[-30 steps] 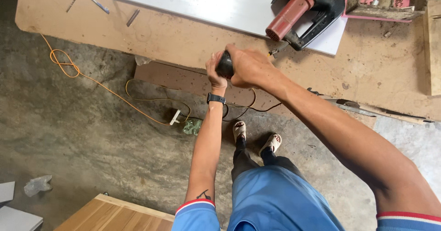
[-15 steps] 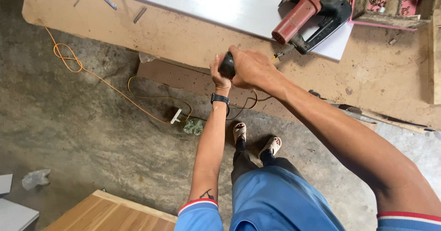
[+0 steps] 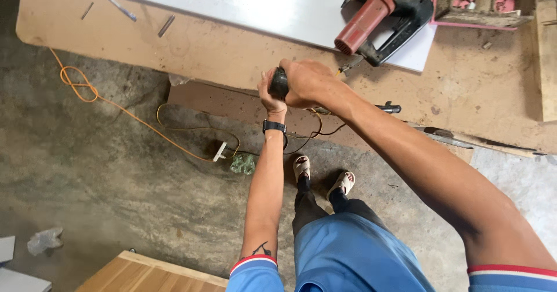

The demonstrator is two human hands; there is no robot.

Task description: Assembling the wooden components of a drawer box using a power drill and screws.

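My left hand (image 3: 268,96) and my right hand (image 3: 307,82) both grip a small black round-ended object (image 3: 279,85) at the front edge of the wooden workbench (image 3: 220,54). The left hand, with a black wristwatch (image 3: 274,126), holds it from below. The right hand wraps it from the right and hides most of it. A thin dark cable (image 3: 316,130) hangs below the hands.
A long white board (image 3: 243,4) lies on the bench, with a red and black power tool (image 3: 380,19) resting on its right end. An orange cord (image 3: 116,103) runs across the concrete floor to a white plug (image 3: 219,151). A wooden panel (image 3: 145,274) lies bottom left.
The view has shifted slightly, so the bench and tool sit a little higher and to the right. Both hands keep the same grip on the black object.
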